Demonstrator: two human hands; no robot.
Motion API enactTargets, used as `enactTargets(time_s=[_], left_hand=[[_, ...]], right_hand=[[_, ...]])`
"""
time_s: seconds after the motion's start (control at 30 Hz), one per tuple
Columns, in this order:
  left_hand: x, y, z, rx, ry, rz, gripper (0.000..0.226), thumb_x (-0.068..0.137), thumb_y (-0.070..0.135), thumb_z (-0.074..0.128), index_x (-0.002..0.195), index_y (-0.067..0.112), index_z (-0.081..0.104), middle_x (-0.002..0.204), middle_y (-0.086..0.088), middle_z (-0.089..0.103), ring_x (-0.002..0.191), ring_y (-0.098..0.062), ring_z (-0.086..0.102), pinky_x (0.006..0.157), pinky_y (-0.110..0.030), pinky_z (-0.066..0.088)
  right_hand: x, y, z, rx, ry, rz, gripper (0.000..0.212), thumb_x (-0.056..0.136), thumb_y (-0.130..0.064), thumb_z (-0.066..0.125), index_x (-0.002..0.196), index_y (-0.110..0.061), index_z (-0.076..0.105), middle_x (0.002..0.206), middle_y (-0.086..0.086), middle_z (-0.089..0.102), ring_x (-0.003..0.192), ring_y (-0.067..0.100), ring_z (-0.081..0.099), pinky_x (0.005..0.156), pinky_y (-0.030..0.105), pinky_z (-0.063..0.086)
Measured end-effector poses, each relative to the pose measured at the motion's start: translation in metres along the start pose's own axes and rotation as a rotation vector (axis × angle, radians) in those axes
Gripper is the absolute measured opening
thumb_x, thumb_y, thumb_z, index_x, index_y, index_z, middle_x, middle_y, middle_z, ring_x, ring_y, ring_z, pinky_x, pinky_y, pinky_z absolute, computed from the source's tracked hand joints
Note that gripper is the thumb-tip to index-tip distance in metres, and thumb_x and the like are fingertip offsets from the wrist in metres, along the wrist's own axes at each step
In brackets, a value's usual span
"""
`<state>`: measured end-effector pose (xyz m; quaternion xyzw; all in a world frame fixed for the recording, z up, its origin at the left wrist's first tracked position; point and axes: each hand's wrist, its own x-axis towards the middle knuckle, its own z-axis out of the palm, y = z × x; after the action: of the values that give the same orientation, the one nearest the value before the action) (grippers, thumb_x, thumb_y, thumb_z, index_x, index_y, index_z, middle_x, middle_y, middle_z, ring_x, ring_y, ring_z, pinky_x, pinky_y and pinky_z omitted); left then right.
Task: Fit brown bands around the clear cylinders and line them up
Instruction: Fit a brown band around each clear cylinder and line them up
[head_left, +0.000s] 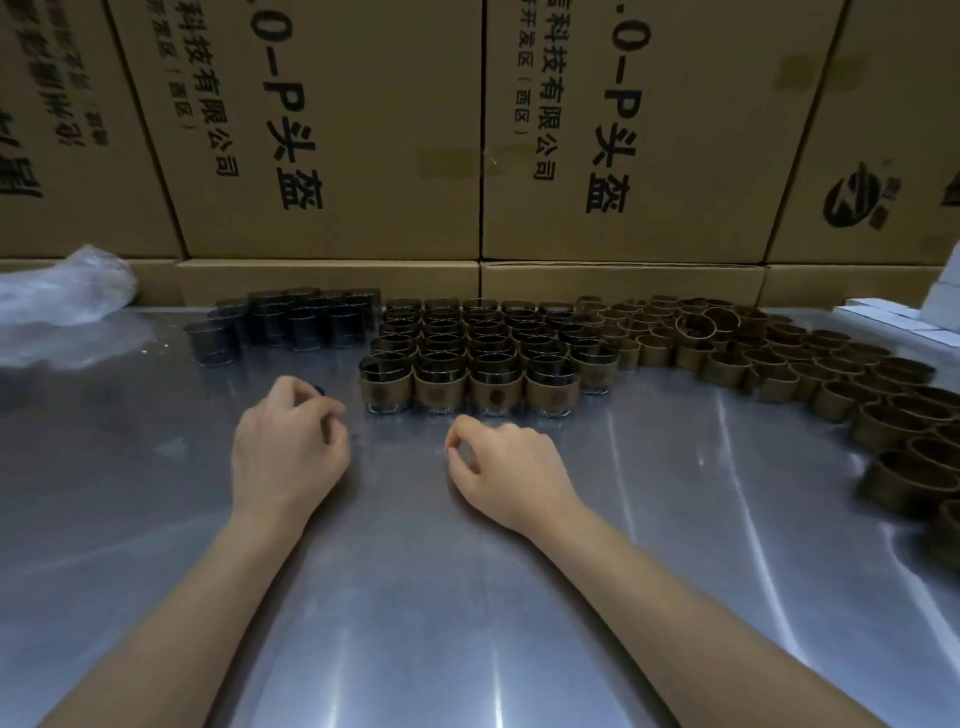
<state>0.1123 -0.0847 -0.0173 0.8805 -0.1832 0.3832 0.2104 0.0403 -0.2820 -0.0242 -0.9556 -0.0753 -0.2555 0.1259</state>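
Note:
Several banded cylinders stand in tidy rows at the middle back of the metal table. To their left is a cluster of bare clear cylinders. A long heap of loose brown bands runs from the rows to the right edge. My left hand rests on the table in front of the rows' left end, fingers loosely curled, holding nothing I can see. My right hand rests just in front of the front row, thumb and forefinger nearly touching, with nothing visible between them.
Stacked printed cardboard boxes form a wall behind the table. A crumpled clear plastic bag lies at the back left. Small white boxes sit at the back right.

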Motion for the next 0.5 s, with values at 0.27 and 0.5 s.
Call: enactTargets(time_s=[0.27,0.5], left_hand=[[-0.017,0.052,-0.010,-0.294,-0.056,0.069,0.014,0.078,0.002,0.067,0.078,0.015,0.073,0.079,0.005,0.053,0.065,-0.013,0.052,0.060,-0.030,0.040],[-0.025,0.097,-0.009,-0.877,-0.131,-0.200,0.026,0.085,-0.002,0.062,0.083,0.022,0.073,0.090,0.003,0.061,0.073,0.002,0.057,0.065,-0.006,0.041]], right_hand=[[-0.046,-0.014,-0.012,0.378,-0.078,0.205,0.042,0.087,-0.043,0.060,0.124,-0.028,0.046,0.096,-0.015,0.056,0.103,0.010,0.051,0.083,0.031,0.045],[-0.042,-0.013,-0.022,0.562,-0.079,0.317,0.077,0.077,-0.047,0.074,0.135,-0.024,0.028,0.128,-0.005,0.052,0.119,0.014,0.051,0.094,0.033,0.047]])
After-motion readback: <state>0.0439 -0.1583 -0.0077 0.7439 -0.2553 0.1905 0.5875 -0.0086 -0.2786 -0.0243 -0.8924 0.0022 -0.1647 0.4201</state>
